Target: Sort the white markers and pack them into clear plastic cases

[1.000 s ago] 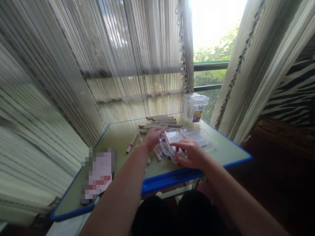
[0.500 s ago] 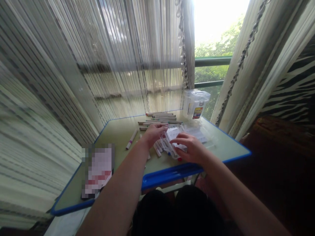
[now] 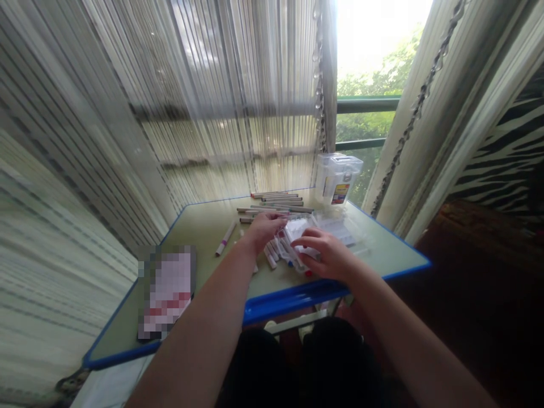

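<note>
A clear plastic case (image 3: 300,226) lies tilted over several markers near the front of the table. My left hand (image 3: 267,229) is closed on its left edge, the fingertips partly hidden by the plastic. From the right, my right hand (image 3: 323,249) reaches over the case, with bent fingers and thumb around a clear strip or edge of it. Loose white markers (image 3: 271,258) stick out under the case, one with a red cap (image 3: 308,273) beside my right thumb. Further back lies a row of markers (image 3: 280,202) with dark and coloured ends.
A clear lidded box (image 3: 338,175) with a coloured label stands at the back right corner. One marker with a purple band (image 3: 225,239) lies apart on the left. A blurred-out flat object (image 3: 170,289) rests at the table's left. The table has a blue edge (image 3: 297,297).
The view has shifted slightly. Both hands stay at the clear case with almost the same grip, and the markers lie as before.
</note>
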`<state>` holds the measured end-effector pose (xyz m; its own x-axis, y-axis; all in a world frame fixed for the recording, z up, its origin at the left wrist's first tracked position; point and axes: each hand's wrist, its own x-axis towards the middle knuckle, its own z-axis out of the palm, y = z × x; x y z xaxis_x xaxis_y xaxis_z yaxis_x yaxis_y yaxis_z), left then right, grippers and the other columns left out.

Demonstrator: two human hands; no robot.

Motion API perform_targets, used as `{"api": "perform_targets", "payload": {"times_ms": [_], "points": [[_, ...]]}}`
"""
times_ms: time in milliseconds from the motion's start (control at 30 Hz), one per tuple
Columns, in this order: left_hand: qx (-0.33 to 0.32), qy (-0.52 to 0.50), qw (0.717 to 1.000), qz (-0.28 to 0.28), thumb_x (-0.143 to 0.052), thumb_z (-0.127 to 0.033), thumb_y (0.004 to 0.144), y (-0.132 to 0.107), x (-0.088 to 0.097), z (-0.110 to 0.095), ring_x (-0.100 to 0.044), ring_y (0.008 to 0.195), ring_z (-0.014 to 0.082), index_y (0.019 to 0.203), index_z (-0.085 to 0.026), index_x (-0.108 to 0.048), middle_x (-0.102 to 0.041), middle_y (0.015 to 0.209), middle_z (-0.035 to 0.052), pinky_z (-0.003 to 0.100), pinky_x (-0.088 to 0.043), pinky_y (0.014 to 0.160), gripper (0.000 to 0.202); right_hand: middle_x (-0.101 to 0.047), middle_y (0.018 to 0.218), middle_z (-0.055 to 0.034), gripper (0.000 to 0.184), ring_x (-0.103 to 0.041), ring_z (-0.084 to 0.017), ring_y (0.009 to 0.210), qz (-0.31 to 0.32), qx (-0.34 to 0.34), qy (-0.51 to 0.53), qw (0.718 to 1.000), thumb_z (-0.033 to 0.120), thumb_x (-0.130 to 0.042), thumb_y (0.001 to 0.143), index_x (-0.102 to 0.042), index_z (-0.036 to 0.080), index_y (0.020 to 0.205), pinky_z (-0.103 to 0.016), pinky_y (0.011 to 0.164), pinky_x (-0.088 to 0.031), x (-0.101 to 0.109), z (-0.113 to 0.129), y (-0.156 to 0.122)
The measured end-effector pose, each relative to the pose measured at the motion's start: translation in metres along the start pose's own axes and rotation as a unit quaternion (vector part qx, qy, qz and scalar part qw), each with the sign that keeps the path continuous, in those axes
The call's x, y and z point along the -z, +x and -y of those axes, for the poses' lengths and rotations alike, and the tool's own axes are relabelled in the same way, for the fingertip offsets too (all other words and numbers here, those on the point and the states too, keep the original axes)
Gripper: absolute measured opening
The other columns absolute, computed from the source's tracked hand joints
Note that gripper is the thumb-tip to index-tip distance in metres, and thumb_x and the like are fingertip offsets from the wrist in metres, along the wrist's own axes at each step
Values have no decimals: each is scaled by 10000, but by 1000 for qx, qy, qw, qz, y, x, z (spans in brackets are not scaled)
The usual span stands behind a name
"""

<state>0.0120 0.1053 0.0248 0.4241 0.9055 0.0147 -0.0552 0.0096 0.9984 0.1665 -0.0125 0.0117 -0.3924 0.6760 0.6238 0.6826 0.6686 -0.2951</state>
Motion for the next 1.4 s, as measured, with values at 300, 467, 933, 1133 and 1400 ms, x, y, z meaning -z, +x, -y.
{"api": "perform_targets", "payload": {"times_ms": [300,467,933,1133,1400], "points": [[-6,-1,1000,26,-753,-248,594,-4,-1,-4,-572,629,115,875,-115,-717,-666,743,51,257,-474,598,313,-575,776,-24,263,-532,-170,766,-29,-5,-11,1000,174,-590,770,-608,202,1030,-293,712,-444,-2,-1,0],[-11,4,1000,3,-773,-262,578,-2,5,-5,-590,637,130,847,-122,-711,-670,744,50,266,-477,599,309,-581,680,-12,99,-525,-133,645,-56,-28,-34,997,155,-545,791,-635,193,773,-253,631,-413,-2,-4,-2],[-58,104,993,-6,-681,-321,725,-2,12,-8,-627,748,148,952,-149,-727,-727,895,69,258,-485,664,288,-652,714,-43,113,-570,-172,719,9,-33,-44,998,300,-662,729,-675,189,741,-279,675,-438,2,-1,-1],[-119,256,957,-71,-532,-133,795,2,13,-10,-650,897,172,1043,-111,-687,-709,1039,101,284,-500,816,293,-630,596,-22,259,-538,-129,562,-7,-41,-154,987,328,-582,802,-641,186,594,-264,579,-344,-4,0,-1],[-90,590,782,-179,-476,-198,826,-13,16,-22,-644,995,277,989,-124,-696,-696,1015,171,362,-481,882,284,-603,526,-6,320,-509,-108,495,-35,-17,-212,976,304,-535,816,-599,187,525,-271,571,-295,-3,3,-2]]}}
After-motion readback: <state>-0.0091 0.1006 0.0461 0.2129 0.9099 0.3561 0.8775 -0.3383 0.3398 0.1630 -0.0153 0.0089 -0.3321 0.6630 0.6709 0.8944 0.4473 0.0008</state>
